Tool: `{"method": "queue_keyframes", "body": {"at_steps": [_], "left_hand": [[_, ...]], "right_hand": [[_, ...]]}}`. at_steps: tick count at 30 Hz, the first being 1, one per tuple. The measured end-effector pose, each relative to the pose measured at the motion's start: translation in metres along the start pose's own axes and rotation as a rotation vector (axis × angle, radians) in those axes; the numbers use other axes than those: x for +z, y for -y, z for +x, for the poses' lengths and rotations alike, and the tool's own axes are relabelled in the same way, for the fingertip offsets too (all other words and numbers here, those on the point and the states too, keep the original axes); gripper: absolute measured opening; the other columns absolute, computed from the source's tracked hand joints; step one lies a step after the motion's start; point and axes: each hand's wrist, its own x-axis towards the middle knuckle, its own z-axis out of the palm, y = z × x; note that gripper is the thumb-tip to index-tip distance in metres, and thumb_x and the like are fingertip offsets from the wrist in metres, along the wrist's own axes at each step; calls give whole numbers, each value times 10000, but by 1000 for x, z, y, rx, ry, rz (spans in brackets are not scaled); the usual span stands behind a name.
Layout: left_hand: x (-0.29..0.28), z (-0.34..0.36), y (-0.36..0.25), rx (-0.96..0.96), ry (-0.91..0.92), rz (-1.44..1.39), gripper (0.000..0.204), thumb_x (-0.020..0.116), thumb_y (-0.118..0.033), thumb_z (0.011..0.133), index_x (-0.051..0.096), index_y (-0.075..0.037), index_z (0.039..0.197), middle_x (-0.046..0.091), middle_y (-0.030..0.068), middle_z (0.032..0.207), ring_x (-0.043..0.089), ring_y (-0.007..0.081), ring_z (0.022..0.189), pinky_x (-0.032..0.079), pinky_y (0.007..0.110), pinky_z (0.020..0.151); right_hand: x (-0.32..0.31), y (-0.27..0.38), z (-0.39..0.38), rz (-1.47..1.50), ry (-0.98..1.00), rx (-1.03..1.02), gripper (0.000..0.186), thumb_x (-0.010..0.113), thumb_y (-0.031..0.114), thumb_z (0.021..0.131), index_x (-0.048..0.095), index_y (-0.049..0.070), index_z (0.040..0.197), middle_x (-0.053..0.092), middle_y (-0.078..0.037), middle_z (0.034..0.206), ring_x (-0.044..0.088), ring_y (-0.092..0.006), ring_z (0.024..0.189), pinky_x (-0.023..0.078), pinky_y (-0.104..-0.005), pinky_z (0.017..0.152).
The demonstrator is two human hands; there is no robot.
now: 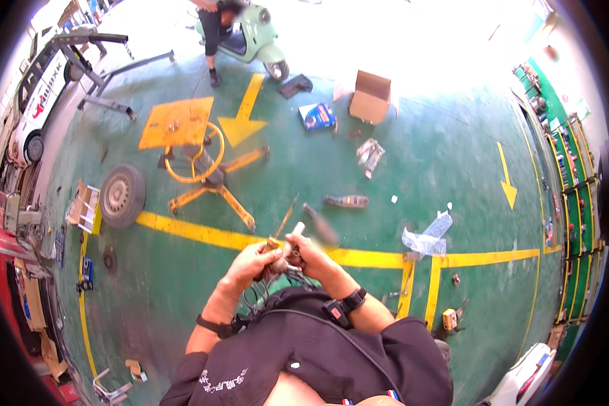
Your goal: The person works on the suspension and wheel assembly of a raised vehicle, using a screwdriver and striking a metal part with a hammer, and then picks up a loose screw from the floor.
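Both hands meet close in front of my body, at the middle of the view. My left hand [256,262] is closed around the lower end of a thin brownish rod [288,215], which points up and away. A small brass-coloured piece shows where the fingers grip it. Pressed against it, my right hand [312,258] is closed too, fingers curled about a small pale part whose kind I cannot make out. Dark cables [258,289] hang just below the hands. Beyond them on the floor are a dark tapered tool [321,224] and a dark oblong tool [346,201].
An orange wheeled stand [176,122] and a tyre [123,196] stand left. Further out are a cardboard box [370,101], a blue-white package [318,116] and a person beside a green scooter [254,37]. Clear plastic wrap [427,237] lies right. Shelves [575,203] line the right wall.
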Motion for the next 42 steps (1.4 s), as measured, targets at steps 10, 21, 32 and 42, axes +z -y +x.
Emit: {"method": "queue_keyframes", "body": {"at_steps": [10,21,32,42], "left_hand": [[-101,24,-8,-51,-306,-183,255,640,-217,883,599,-11,1029,687,108,896,613,125,617,473,235,476],[-159,23,-16,1,-785,-634,123,630,-206,842,593,-103,898,610,36,728,575,163,558,471,299,454],[-106,65,-76,-32,-727,-603,160,648,-195,850,600,-66,931,619,73,760,590,186,619,490,301,503],[-91,58,-74,0,-788,-641,166,654,-191,851,599,-57,931,617,77,764,590,190,634,493,303,509]], "right_hand": [[-85,110,80,141,-437,-281,98,529,229,892,572,143,911,583,-21,747,534,-80,510,288,-183,365],[-248,189,180,688,-741,-62,163,486,239,875,542,138,760,378,81,514,317,-49,403,232,-181,361],[-322,315,302,898,-866,-76,239,549,266,878,531,67,746,406,14,505,398,-87,378,329,-217,340],[-210,422,289,421,-313,-356,86,447,84,892,519,61,932,429,43,667,382,-54,500,284,-181,386]]}}
